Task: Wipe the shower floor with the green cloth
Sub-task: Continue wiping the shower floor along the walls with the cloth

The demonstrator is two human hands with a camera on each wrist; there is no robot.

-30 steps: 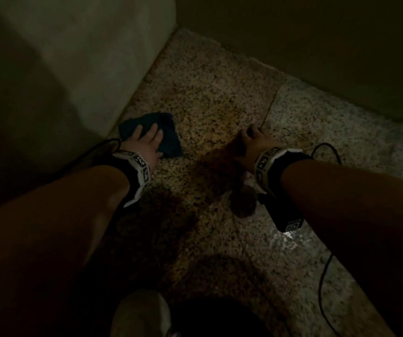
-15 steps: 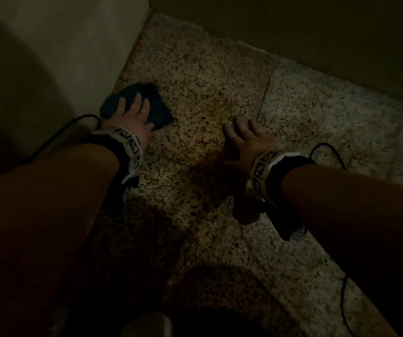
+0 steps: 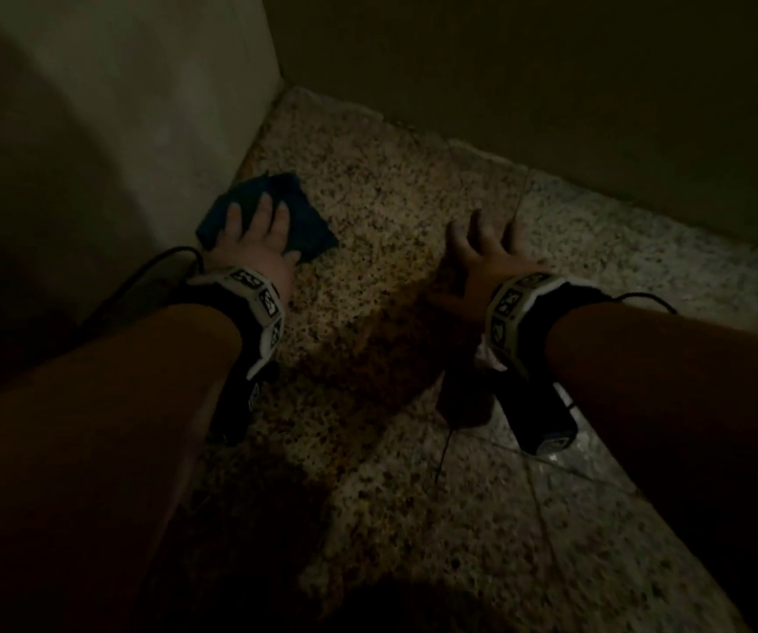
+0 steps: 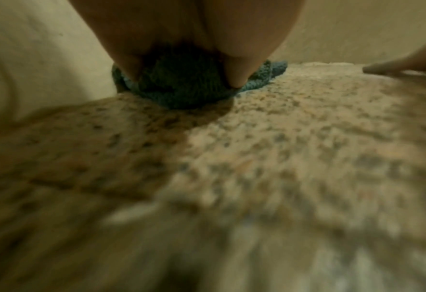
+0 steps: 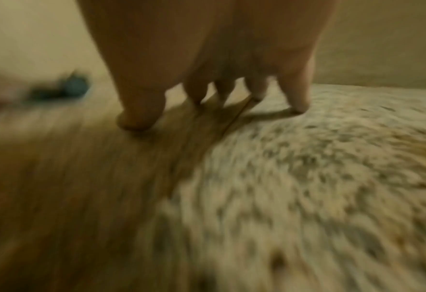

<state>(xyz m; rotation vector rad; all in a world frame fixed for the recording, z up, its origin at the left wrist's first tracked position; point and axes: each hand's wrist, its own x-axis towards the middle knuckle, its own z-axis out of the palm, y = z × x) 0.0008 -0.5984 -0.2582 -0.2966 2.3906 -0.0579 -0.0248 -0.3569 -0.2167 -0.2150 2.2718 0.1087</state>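
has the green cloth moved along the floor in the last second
Yes. Under the left hand, the green cloth has slid along the left wall toward the far corner of the shower floor.

My left hand (image 3: 262, 249) covers the middle of the green cloth (image 3: 308, 226), cloth underside hidden vs the shower floor (image 3: 395, 212), right wrist view smeared w/ blur, cloth there just a teal smudge (image 5: 64, 89), both my forearms cut off at head view edges.
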